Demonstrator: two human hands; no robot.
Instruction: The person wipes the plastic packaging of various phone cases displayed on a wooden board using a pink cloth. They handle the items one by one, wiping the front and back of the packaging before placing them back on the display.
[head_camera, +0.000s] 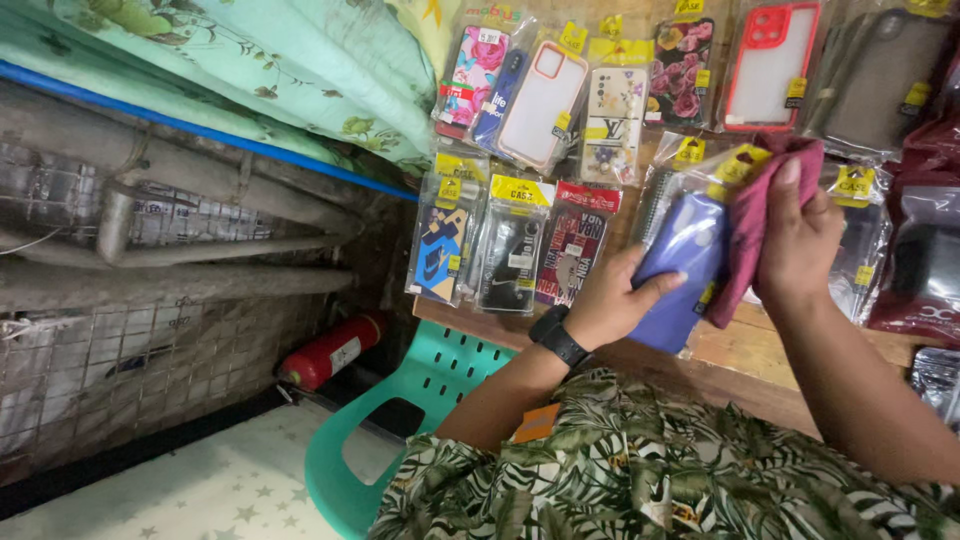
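My left hand (608, 298) grips a blue-purple phone case in a clear plastic packet (682, 262) from below, thumb across its front. A black watch sits on that wrist. My right hand (795, 240) holds a dark red cloth (752, 215) pressed against the packet's upper right side. Both hands are over the wooden counter (745, 350).
Many packaged phone cases (545, 95) lie in rows on the counter, several with yellow tags. A teal plastic chair (420, 400) stands below, with a red fire extinguisher (330, 350) on the floor by a wire-mesh wall (130, 350). Floral green fabric (290, 60) hangs at upper left.
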